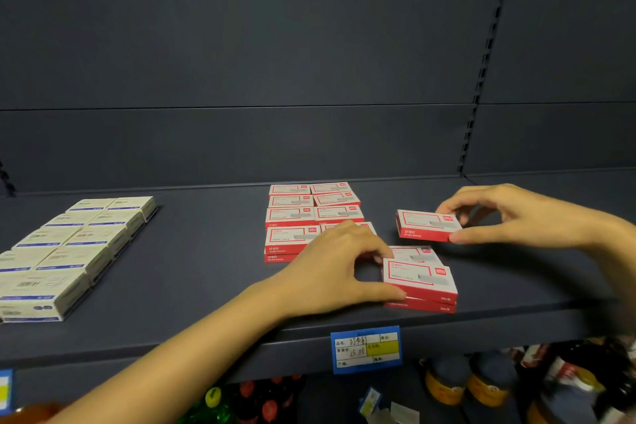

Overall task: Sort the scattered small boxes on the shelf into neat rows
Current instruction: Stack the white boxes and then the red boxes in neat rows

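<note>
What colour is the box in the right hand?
Red and white box, held by the right hand; head view.

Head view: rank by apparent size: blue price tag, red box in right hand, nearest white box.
1. Nearest white-and-blue cardboard box, though nearness inflates it.
2. Blue-and-yellow price tag and red-and-white box in the right hand: alike, unranked.

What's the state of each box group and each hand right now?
Red box rows: lined up in two columns at the back.
Single red box: pinched at its right end by the right hand, apart from the rows.
Front red stack: two boxes, skewed, gripped by the left hand.
White boxes: two tidy rows, untouched.
Price tag: clipped to the shelf edge.
</note>
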Available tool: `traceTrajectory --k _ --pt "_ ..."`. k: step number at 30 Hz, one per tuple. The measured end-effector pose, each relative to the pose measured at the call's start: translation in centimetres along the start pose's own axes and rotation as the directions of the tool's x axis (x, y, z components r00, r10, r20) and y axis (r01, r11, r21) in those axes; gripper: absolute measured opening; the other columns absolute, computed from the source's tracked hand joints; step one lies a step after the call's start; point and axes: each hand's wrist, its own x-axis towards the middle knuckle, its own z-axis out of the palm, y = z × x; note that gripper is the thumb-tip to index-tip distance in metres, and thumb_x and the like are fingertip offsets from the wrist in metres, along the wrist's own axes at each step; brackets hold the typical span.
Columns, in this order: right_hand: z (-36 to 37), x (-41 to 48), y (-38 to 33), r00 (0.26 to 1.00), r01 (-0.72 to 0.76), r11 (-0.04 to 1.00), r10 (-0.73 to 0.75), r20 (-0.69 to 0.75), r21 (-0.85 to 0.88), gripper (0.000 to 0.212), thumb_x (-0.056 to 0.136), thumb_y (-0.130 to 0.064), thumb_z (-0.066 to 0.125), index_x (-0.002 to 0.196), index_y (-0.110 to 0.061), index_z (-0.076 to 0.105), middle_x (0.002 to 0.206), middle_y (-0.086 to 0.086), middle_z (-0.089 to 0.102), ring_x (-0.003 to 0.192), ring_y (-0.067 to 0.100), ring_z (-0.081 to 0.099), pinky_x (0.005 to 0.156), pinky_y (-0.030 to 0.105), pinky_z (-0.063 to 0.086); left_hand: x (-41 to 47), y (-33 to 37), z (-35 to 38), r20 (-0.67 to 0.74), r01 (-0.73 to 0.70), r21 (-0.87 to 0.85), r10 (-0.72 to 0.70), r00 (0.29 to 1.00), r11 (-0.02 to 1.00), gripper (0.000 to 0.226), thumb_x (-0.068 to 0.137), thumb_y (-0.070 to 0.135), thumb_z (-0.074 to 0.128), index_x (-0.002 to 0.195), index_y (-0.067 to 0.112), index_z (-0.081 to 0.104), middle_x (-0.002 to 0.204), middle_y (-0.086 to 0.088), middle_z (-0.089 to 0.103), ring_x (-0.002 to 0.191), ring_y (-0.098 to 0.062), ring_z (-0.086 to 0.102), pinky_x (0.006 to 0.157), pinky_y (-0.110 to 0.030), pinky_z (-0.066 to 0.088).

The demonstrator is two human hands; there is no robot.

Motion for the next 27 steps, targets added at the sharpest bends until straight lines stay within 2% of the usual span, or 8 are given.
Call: traceTrajectory --k 5,9,14,18,21,23,27 --pt "0.6 0.7 -1.1 0.996 0.067 0.998 -0.067 -0.06 -0.006 0.039 0.068 -0.052 0.062 0.104 -0.038 0.063 0.098 -0.024 0.062 0.095 0.005 0.057 0.081 0.02 0.048 -1.0 -0.1 -1.5 -0.117 0.0 -0.059 -0.007 0.993 0.998 0.041 0.072 0.048 0.068 0.107 0.029 0.061 0.108 0.014 0.06 0.1 0.005 0.044 0.092 -0.02 0.038" --pt "1.4 1.4 -2.4 0.99 0.111 0.993 -0.114 -0.087 -0.038 0.039 0.068 -0.055 0.059 0.104 -0.041 0.06 0.096 -0.026 0.061 0.096 -0.001 0.054 0.071 0.008 0.043 -3.9 -1.4 -4.0 -0.228 0.042 -0.068 -0.057 0.972 0.997 0.05 0.06 0.058 0.063 0.101 0.028 0.066 0.1 0.017 0.063 0.099 0.004 0.049 0.088 -0.014 0.04" --pt "2.3 2.2 -4.0 0.988 0.143 0.981 -0.15 -0.048 -0.133 0.05 0.063 -0.067 0.049 0.108 -0.046 0.055 0.102 -0.028 0.057 0.099 -0.002 0.052 0.064 0.007 0.041 -7.3 -3.6 -5.6 -0.294 0.14 -0.048 -0.148 0.944 0.989 0.047 0.057 0.052 0.069 0.095 0.025 0.069 0.082 0.019 0.062 0.087 -0.003 0.05 0.077 -0.011 0.038" --pt "3.0 2.7 -5.0 0.986 0.159 0.957 -0.164 -0.001 -0.241 0.056 0.063 -0.073 0.04 0.112 -0.049 0.051 0.103 -0.032 0.053 0.098 -0.007 0.049 0.06 0.012 0.041 -8.7 -5.1 -5.2 -0.273 0.221 -0.061 -0.229 0.934 0.973 0.039 0.058 0.048 0.072 0.094 0.032 0.069 0.084 0.017 0.066 0.091 -0.004 0.051 0.079 -0.011 0.038" --pt "3.6 3.1 -5.4 0.984 0.178 0.927 -0.172 0.047 -0.33 0.058 0.066 -0.075 0.036 0.117 -0.049 0.048 0.104 -0.033 0.049 0.098 -0.007 0.049 0.065 0.013 0.036 -8.9 -5.8 -4.6 -0.221 0.256 -0.038 -0.258 0.941 0.966 0.036 0.061 0.046 0.073 0.094 0.035 0.068 0.085 0.019 0.065 0.091 -0.001 0.049 0.078 -0.012 0.038" --pt "4.1 3.2 -5.5 0.985 0.17 0.914 -0.149 0.085 -0.369 0.054 0.072 -0.073 0.04 0.121 -0.049 0.045 0.108 -0.034 0.047 0.099 -0.007 0.05 0.071 0.013 0.04 -8.8 -6.0 -4.3 -0.204 0.263 -0.047 -0.267 0.942 0.964 0.036 0.061 0.05 0.069 0.096 0.041 0.066 0.089 0.019 0.066 0.091 -0.001 0.049 0.079 -0.014 0.04" --pt "4.8 3.5 -5.8 0.986 0.159 0.892 -0.121 0.114 -0.423 0.049 0.078 -0.068 0.044 0.123 -0.048 0.042 0.111 -0.032 0.044 0.103 -0.004 0.049 0.08 0.014 0.041 -8.7 -6.0 -4.1 -0.233 0.296 -0.05 -0.299 0.925 0.954 0.036 0.058 0.054 0.07 0.092 0.049 0.059 0.088 0.024 0.067 0.091 -0.001 0.05 0.081 -0.018 0.041"
